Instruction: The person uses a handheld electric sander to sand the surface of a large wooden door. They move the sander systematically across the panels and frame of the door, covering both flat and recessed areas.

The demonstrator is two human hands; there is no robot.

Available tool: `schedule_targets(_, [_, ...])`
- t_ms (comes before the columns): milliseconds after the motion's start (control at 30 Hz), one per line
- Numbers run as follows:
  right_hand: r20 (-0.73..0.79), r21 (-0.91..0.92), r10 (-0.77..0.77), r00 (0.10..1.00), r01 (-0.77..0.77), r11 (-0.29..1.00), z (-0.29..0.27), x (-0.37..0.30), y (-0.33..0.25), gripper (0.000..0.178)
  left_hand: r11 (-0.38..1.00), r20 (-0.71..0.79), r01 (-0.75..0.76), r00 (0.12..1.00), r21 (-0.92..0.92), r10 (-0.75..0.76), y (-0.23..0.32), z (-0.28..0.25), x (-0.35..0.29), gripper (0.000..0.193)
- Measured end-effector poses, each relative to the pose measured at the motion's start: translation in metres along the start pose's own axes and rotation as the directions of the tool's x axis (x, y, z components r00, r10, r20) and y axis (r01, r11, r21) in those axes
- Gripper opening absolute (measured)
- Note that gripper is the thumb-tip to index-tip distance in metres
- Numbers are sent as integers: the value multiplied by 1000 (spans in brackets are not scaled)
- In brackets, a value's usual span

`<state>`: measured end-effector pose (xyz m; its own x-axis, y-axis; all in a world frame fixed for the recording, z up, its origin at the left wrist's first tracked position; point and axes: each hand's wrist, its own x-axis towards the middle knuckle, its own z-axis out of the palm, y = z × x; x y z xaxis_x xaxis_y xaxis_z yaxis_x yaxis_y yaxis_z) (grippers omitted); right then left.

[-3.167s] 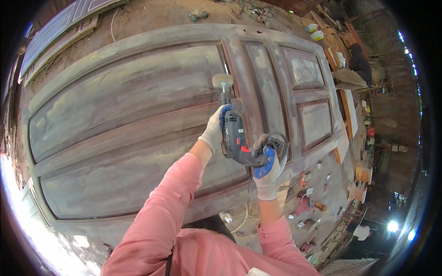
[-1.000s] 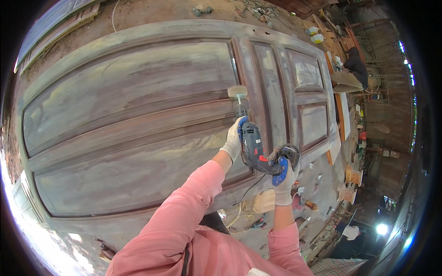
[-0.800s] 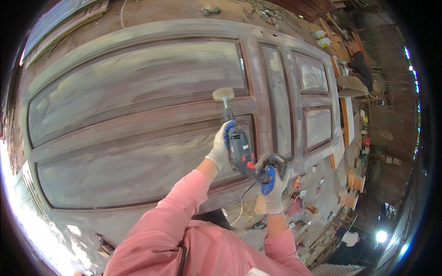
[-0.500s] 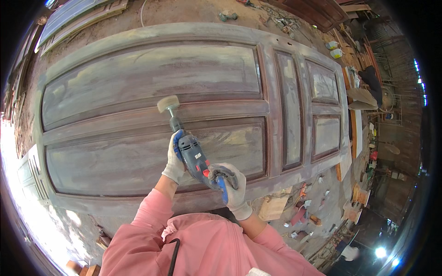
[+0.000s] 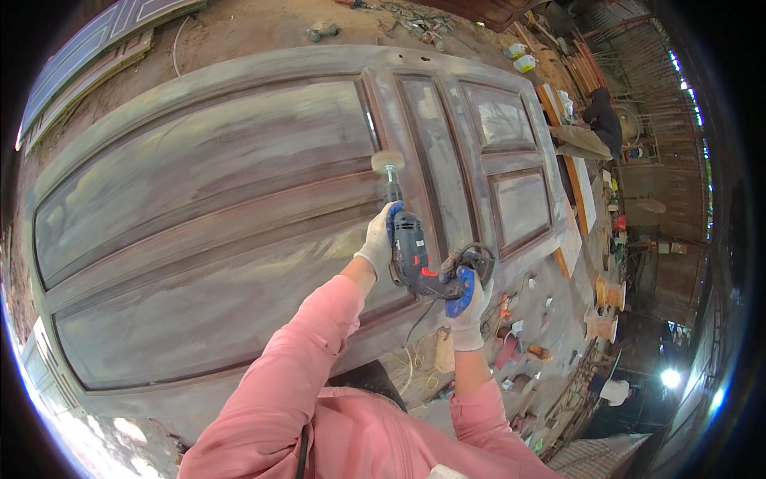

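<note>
A corded power drill (image 5: 413, 249), dark with red parts, is held in both my hands. My left hand (image 5: 378, 241), in a white and blue glove, wraps its front part behind the chuck. My right hand (image 5: 469, 302), gloved alike, grips the rear handle. On the drill's shaft sits a pale round flap or buffing wheel (image 5: 388, 161), over the right end of the large upper panel's frame. Whether the wheel presses on the wood I cannot tell. Beneath lies a big panelled wooden door (image 5: 231, 199), lying flat, with a greyish, streaky surface and reddish-brown grooves.
Another person (image 5: 602, 124) in dark clothing is beyond the door's right end. Pale jugs (image 5: 523, 64) stand at the far right. Scattered tools and scraps (image 5: 511, 343) lie on the ground at the lower right, near a loose cord (image 5: 415, 326). More panels (image 5: 104, 48) lie at the upper left.
Both hands have carried the drill rightward along the door, from the middle rail between the long panels to their right end. The view has shifted right too.
</note>
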<state>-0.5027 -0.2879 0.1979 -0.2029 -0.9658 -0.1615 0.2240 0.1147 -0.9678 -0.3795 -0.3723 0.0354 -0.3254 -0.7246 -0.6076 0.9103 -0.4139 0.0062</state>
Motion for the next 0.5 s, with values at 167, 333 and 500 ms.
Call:
schedule_targets(167, [70, 22, -4, 998, 2, 1000, -34, 34, -5, 31, 997, -9, -75, 997, -3, 75, -16, 11, 27, 31])
schedule_targets(333, [134, 145, 77, 988, -97, 985, -22, 68, 6, 30, 988, -28, -153, 988, 25, 154, 15, 16, 35, 34])
schedule_targets(500, [141, 197, 26, 990, -54, 979, 17, 108, 23, 26, 961, 60, -220, 975, 165, 213, 68, 29, 50, 31])
